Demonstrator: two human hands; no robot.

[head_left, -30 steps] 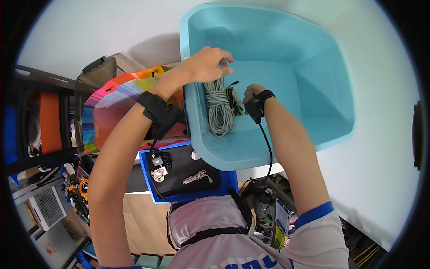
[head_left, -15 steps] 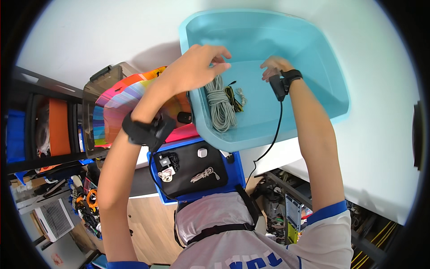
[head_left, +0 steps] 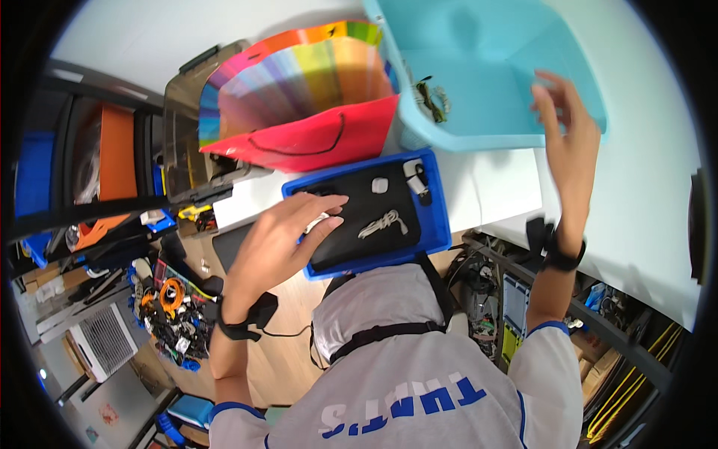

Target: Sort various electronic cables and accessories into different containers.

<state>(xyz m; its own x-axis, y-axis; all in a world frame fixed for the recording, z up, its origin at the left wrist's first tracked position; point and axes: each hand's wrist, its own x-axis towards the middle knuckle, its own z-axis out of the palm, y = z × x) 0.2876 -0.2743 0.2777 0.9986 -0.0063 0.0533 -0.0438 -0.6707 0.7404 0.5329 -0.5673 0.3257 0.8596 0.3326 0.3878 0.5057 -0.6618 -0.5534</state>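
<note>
Over the left part of the blue tray (head_left: 446,209) hovers my left hand (head_left: 280,236), thumb and fingers apart, holding nothing. Beneath it, partly hidden, lies a white coiled cable (head_left: 317,222). The tray's black bottom also carries a bundled white cable (head_left: 383,224), a small white charger (head_left: 380,185) and a white and black adapter (head_left: 416,182). My right hand (head_left: 570,123) is raised in front of the right side of the teal tub (head_left: 493,142), fingers loosely bent and apart, with nothing in them. Inside the tub a yellow-black cable (head_left: 428,99) lies by the left wall.
A red paper bag (head_left: 329,150) with a rainbow-striped inside stands behind the tray, against a smoky clear box (head_left: 183,142). At the left are shelves with an orange bin (head_left: 117,157). Tangled cables (head_left: 176,322) lie low at the left.
My left hand has come from the tub's left edge down over the tray. My right hand has shifted right from the tub's middle. The view has swung, showing more of the bag.
</note>
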